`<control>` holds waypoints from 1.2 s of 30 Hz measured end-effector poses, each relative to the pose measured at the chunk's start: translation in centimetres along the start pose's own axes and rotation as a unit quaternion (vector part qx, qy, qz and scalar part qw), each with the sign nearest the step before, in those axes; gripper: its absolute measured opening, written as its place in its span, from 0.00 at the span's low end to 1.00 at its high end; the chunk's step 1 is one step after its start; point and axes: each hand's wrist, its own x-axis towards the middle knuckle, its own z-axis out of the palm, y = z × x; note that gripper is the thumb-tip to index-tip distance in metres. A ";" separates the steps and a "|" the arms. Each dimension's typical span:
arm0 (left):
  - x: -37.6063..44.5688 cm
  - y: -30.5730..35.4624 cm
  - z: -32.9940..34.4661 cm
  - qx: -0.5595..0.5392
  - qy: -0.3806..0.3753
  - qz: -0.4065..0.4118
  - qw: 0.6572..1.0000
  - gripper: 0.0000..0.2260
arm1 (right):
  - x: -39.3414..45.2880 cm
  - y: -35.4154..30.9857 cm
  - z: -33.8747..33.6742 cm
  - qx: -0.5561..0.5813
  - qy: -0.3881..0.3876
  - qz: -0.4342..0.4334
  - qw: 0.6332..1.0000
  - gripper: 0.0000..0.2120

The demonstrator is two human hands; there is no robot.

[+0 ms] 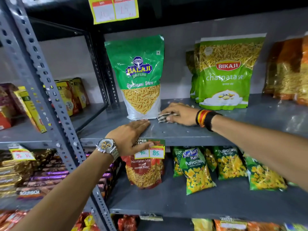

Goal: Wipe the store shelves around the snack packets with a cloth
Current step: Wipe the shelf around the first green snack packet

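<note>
Our right hand (pixel 179 114) presses checked cloth (pixel 164 117) flat on grey shelf (pixel 233 127), fingers curled over it, just beside upright Balaji Ratlami Sev packet (pixel 139 77). Our left hand (pixel 131 137) empty, spread flat on shelf edge before packet.

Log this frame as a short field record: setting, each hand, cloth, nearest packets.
setting: grey metal store shelf
left hand: flat on shelf front edge, thumb over price tag
right hand: pressing cloth onto shelf
cloth: checked, beside Balaji packet's base
Balaji packet: upright, left of cloth
Bikaji packet: upright, behind right hand
</note>
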 end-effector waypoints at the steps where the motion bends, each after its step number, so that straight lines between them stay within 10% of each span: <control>1: -0.1 0.0 0.0 0.000 0.000 0.000 1.000 0.43 | -0.7 -0.1 -0.5 0.026 -0.021 -0.013 0.999 0.16; 16: 0.1 0.0 0.2 0.007 0.005 -0.002 1.000 0.44 | -4.3 0.5 -2.0 0.052 -0.031 -0.055 0.997 0.15; 23: -0.1 0.2 -0.2 0.007 0.004 0.003 1.000 0.44 | -2.9 3.4 -1.0 -0.048 0.078 0.137 0.986 0.16; 29: -0.4 0.0 -0.2 -0.008 0.012 0.017 1.000 0.42 | -8.6 -3.8 -0.6 0.027 0.005 0.014 1.000 0.16; 36: -0.7 0.4 -0.8 -0.014 0.014 0.011 1.000 0.41 | -6.2 -1.8 -1.6 -0.027 0.084 0.177 0.980 0.15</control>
